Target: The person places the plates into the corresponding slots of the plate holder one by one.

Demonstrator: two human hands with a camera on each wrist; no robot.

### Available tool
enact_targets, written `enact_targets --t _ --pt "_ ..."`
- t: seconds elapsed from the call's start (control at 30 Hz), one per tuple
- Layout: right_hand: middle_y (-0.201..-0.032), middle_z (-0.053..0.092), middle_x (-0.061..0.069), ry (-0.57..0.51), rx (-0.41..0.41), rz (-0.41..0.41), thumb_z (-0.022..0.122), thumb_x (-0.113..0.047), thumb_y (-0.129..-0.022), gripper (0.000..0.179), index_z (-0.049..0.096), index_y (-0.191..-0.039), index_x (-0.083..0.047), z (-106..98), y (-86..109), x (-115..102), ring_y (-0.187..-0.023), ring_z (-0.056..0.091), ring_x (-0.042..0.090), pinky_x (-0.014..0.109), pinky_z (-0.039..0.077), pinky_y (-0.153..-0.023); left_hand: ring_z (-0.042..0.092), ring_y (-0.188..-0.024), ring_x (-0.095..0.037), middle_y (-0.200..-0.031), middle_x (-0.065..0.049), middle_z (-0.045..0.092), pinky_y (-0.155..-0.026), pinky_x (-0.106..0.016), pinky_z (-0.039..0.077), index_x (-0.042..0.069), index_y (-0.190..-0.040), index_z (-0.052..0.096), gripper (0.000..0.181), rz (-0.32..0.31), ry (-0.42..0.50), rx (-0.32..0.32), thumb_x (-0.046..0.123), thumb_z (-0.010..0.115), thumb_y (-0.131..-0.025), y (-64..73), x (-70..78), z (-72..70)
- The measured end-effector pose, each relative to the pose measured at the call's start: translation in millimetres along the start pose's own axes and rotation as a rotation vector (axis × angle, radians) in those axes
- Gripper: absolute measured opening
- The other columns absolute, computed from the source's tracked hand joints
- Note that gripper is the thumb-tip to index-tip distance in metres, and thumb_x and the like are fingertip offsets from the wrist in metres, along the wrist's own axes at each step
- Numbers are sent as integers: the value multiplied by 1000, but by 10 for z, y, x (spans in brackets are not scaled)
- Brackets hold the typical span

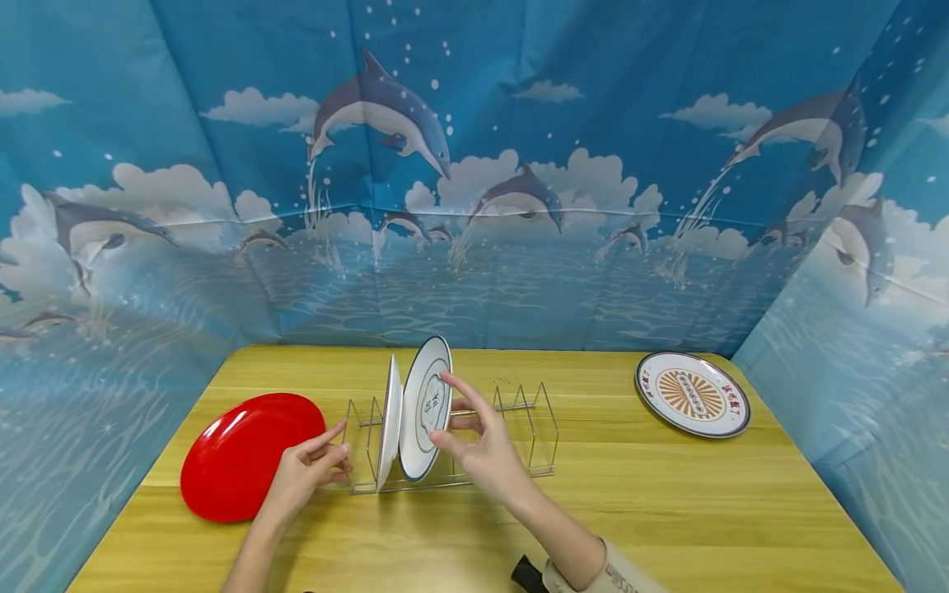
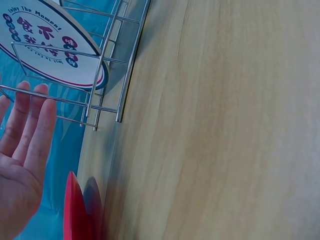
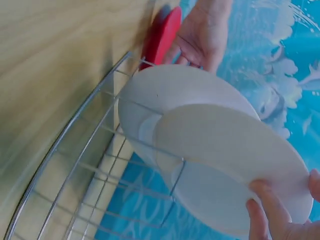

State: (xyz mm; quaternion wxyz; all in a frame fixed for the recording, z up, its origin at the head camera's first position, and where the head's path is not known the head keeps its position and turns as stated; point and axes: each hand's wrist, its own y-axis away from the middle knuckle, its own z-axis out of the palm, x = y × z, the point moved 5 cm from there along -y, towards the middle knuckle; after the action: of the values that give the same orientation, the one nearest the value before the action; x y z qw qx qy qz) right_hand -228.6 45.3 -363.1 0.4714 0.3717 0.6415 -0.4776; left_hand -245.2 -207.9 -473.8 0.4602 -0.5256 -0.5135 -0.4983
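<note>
My right hand [image 1: 485, 453] holds a white plate [image 1: 427, 412] with a dark rim, its thumb on the printed face and other fingers at the edge and behind. This plate leans over the wire dish rack [image 1: 544, 471]; whether it rests in a slot cannot be told. Just left of it, another white plate [image 1: 390, 420] stands on edge in the rack. My left hand [image 1: 304, 473] is at the rack's left end, with finger and thumb tips at the end wire. In the left wrist view, the wire crosses the fingertips of the left hand [image 2: 25, 145].
A red oval plate [image 1: 252, 453] lies on the wooden table [image 1: 667, 511] left of the rack. At the back right lies a white plate with an orange sunburst print [image 1: 693, 393]. A dolphin-print curtain [image 1: 474, 280] stands behind the table and along its sides.
</note>
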Motion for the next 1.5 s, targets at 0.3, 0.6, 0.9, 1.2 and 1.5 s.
enact_targets --t 0.3,0.6,0.9,1.2,1.5 --pt "-113 44 16 119 23 24 69 -3 -79 66 45 -135 -28 230 17 158 -98 51 30 23 55 -68 64 -75 -22 -81 -12 63 -76 -41 54 4 -136 43 57 -12 -8 -2 21 65 -86 -3 8 -3" --pt "-111 43 15 157 50 -4 70 -3 -78 65 47 -133 -27 316 25 372 -97 51 30 20 54 -65 64 -75 -18 -79 -9 64 -76 -40 54 4 -136 42 57 -10 -7 -5 20 64 -86 5 13 -4" --pt "-110 40 15 133 29 9 69 -1 -78 67 44 -136 -24 347 37 460 -102 50 33 22 54 -71 64 -74 -17 -83 -15 63 -75 -40 55 3 -136 43 55 -1 -14 0 19 63 -87 6 0 -3" --pt "-133 37 17 117 -33 55 64 -11 -85 68 32 -143 -26 188 83 263 -115 46 39 32 53 -82 64 -74 -17 -79 -9 64 -75 -39 55 2 -136 41 57 -8 -2 -4 19 63 -87 0 -16 3" --pt "-125 45 6 -31 379 -30 61 -4 -86 64 33 -141 -20 -987 -56 118 -110 51 20 22 49 -87 63 -74 -17 -80 -12 63 -75 -38 55 2 -136 42 56 -4 4 -3 18 64 -87 4 7 4"
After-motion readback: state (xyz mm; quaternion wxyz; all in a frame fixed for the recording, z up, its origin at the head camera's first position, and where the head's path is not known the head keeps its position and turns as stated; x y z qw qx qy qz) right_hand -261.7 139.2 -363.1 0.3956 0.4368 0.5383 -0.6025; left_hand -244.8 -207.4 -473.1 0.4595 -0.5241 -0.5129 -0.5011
